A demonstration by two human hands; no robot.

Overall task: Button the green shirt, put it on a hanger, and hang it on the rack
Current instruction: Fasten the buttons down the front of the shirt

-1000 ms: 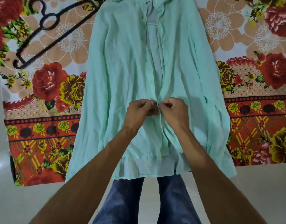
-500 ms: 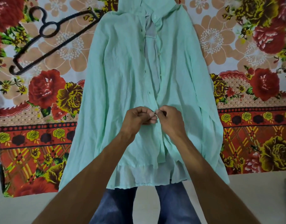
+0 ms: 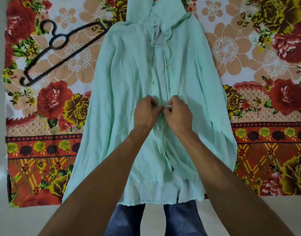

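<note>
The pale green shirt (image 3: 126,86) lies flat, front up, on a floral cloth, collar at the far end and hem near my legs. Its front gapes open from the collar down to my hands. My left hand (image 3: 147,112) pinches the left front edge and my right hand (image 3: 178,113) pinches the right front edge, fingertips meeting at the middle of the placket. Just below my hands a white button (image 3: 158,128) sits on the joined placket. A black hanger (image 3: 61,48) lies on the cloth to the left of the shirt's shoulder. No rack is in view.
The floral cloth (image 3: 265,99) is spread on a pale tiled floor (image 3: 27,222). My legs in blue jeans (image 3: 126,220) show below the shirt's hem. The cloth reaches far out on both sides of the shirt.
Both hands stay pinched together on the placket, and a white button now shows just below them. The view has tilted, so the shirt and cloth sit lower in frame.
</note>
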